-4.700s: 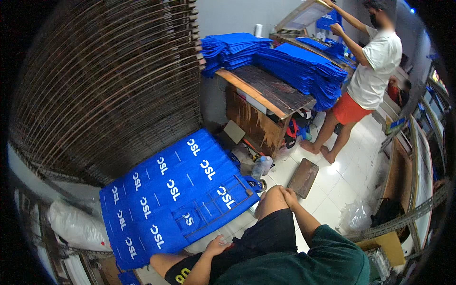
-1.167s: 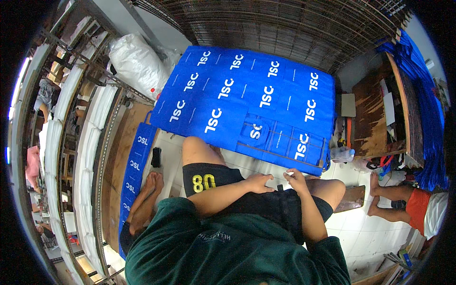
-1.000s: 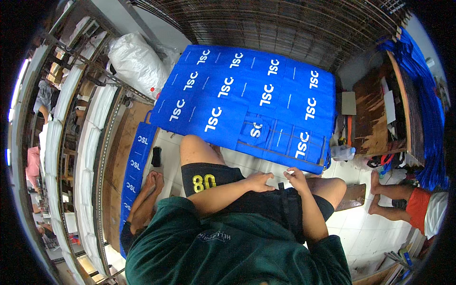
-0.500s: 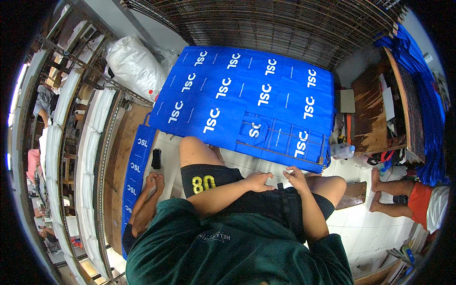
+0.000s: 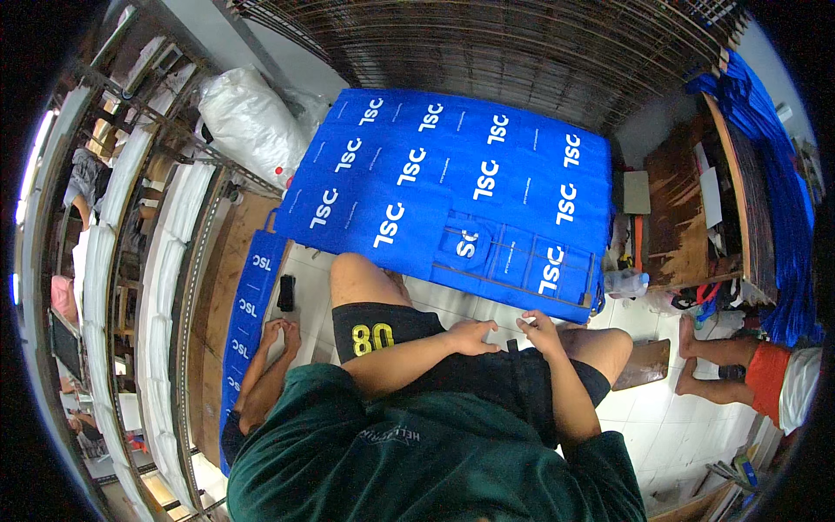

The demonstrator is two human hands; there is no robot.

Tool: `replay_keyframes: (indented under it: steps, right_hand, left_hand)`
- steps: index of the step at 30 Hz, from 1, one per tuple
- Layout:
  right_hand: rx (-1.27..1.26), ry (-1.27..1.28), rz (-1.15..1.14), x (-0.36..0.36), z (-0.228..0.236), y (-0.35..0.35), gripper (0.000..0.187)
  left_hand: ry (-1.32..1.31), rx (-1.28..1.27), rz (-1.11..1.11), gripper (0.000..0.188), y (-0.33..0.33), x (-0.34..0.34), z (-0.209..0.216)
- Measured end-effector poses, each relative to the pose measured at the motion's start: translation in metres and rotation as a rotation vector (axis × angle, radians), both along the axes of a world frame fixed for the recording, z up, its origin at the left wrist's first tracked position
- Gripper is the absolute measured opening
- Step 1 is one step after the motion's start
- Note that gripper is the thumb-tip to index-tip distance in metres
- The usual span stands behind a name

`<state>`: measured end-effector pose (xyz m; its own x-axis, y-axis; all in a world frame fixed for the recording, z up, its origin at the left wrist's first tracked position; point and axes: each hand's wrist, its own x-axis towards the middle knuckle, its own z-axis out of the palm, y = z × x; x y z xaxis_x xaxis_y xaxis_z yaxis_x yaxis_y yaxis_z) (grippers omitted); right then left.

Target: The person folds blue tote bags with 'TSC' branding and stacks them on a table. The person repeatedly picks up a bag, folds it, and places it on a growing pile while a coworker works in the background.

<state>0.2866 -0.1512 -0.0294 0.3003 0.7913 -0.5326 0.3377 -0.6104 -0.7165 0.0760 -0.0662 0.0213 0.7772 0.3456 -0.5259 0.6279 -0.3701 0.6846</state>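
Note:
My left hand (image 5: pixel 474 337) rests over my lap, fingers slightly bent and thumb apart, with nothing seen in it. Close to its right is my right hand (image 5: pixel 539 331), its fingers loosely curled and apart, also holding nothing that I can see. The hands do not touch. Below the gap between them, a black strap (image 5: pixel 514 365) lies over my dark shorts (image 5: pixel 483 378). Just beyond both hands spreads a blue printed fabric (image 5: pixel 374 187) with white lettering, covering a broad flat surface. A thin rod frame (image 5: pixel 522 277) lies on its near right part.
Shelves of white stacked material (image 5: pixel 170 261) stand at left, beside a blue printed strip (image 5: pixel 246 309) and another person's bare limbs (image 5: pixel 277 348). Wire racks (image 5: pixel 487 43) hang beyond the fabric. At right are a plastic bottle (image 5: pixel 628 282), a wooden cabinet (image 5: pixel 696 235) and a person in orange shorts (image 5: pixel 767 383).
The whole view has shifted very slightly. My hands stay over my lap, with almost no movement. The blue fabric looks the same.

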Motion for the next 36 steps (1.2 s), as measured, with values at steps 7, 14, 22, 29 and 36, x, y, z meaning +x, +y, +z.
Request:
replay_keyframes:
  steps: [7, 14, 22, 29, 36]
  right_hand:
    - [0.137, -0.003, 0.043, 0.003, -0.016, 0.001, 0.035]
    - [0.038, 0.129, 0.045, -0.005, 0.012, 0.005, 0.021]
    - [0.001, 0.279, -0.009, 0.004, -0.001, 0.000, 0.028]
    - [0.214, 0.674, -0.352, -0.016, 0.063, 0.017, 0.076]
    - [0.625, 0.912, -0.524, -0.066, 0.158, 0.036, 0.083]
  left_hand:
    - [-0.021, -0.233, -0.167, 0.058, 0.003, 0.007, -0.017]
    - [-0.290, -0.544, -0.273, 0.074, 0.032, -0.002, -0.116]
    - [-0.178, -1.167, -0.071, 0.091, 0.026, -0.023, 0.061]
    - [-0.545, -1.159, -0.269, 0.098, 0.024, -0.012, 0.049]
    - [-0.784, -1.198, -0.427, 0.085, -0.013, 0.008, 0.119]
